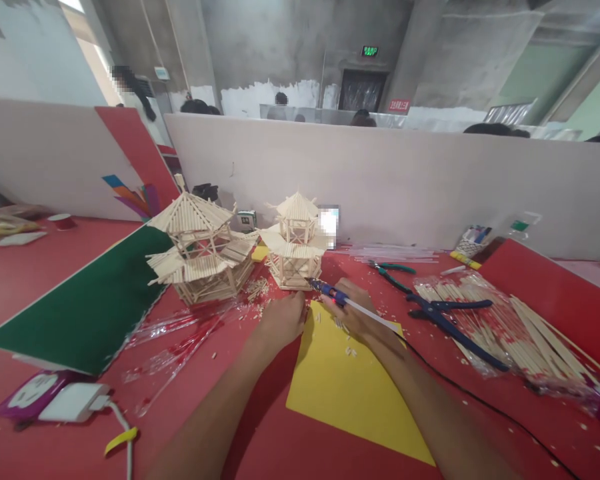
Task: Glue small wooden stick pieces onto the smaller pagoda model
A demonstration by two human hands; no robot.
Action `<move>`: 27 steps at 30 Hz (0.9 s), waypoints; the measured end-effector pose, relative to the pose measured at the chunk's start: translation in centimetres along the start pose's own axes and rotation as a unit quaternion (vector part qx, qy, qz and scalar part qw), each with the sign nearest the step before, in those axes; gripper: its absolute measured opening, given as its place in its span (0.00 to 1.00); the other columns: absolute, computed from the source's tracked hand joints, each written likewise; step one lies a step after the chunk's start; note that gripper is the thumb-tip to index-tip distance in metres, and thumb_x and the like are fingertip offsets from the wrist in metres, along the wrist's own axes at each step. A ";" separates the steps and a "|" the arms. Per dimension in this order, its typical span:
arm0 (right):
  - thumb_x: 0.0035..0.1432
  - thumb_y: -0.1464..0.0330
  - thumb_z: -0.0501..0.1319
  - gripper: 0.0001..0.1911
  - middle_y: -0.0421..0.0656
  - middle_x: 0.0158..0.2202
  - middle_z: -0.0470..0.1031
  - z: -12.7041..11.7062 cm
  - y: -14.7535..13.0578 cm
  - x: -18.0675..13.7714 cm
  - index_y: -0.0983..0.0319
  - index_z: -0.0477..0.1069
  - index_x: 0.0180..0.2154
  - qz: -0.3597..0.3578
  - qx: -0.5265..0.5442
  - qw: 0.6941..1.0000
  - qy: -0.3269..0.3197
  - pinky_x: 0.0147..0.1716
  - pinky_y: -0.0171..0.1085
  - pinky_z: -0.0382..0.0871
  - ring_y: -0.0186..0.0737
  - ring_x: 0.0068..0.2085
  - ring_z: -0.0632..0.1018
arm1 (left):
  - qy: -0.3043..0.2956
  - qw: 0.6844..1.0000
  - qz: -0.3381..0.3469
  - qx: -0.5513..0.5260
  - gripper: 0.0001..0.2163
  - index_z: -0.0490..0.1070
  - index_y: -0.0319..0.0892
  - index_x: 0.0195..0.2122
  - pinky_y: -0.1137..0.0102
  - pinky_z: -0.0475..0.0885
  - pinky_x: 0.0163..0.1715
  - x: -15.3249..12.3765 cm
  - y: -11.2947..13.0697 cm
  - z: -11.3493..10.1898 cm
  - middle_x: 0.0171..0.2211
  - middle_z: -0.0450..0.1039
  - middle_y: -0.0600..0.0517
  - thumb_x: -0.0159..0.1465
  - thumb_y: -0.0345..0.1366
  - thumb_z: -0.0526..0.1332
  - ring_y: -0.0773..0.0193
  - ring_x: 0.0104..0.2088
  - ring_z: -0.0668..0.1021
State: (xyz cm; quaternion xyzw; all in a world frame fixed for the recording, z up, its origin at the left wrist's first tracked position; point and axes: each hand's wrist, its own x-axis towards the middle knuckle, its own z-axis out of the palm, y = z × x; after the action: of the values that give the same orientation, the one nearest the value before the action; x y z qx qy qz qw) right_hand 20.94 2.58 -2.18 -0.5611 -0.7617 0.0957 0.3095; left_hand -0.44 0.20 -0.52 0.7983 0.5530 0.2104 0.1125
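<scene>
My right hand (356, 301) grips a blue hot glue gun (334, 293), its nozzle at the base of a small two-tiered pagoda model (298, 250) built of pale wooden sticks. A long translucent glue stick (373, 316) runs out of the gun's back. My left hand (286, 316) is closed low in front of the same model; what its fingers hold, if anything, is hidden. To the left stands a larger stick pagoda model (193, 217). Beneath my right forearm lies a yellow sheet (340, 393) with several cut stick bits (351, 351) on it.
Pliers (445, 313), a second green-handled pair (393, 269) and bagged wooden sticks (480, 320) lie at right. A green board (90, 300), plastic wrappers (175, 343) and a white charger (75, 402) are at left. A black cord (460, 390) crosses the red table. A partition (405, 180) stands behind.
</scene>
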 end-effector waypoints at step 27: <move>0.64 0.57 0.56 0.15 0.44 0.30 0.73 -0.4 -0.5 -0.1 0.59 0.68 0.28 -0.085 -0.069 0.992 0.056 0.34 0.36 0.62 0.41 0.34 0.74 | -0.078 0.989 -0.048 0.119 0.16 0.68 0.37 0.47 0.61 0.71 0.39 -0.1 0.7 -0.6 0.39 0.78 0.38 0.69 0.41 0.47 0.49 0.40 0.81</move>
State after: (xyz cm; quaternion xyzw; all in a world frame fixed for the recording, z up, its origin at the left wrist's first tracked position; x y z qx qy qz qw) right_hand 20.80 2.22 -1.64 -0.5184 -0.7932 -0.0155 0.3191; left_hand -0.14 -0.23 0.30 0.7924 0.6015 0.0743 0.0697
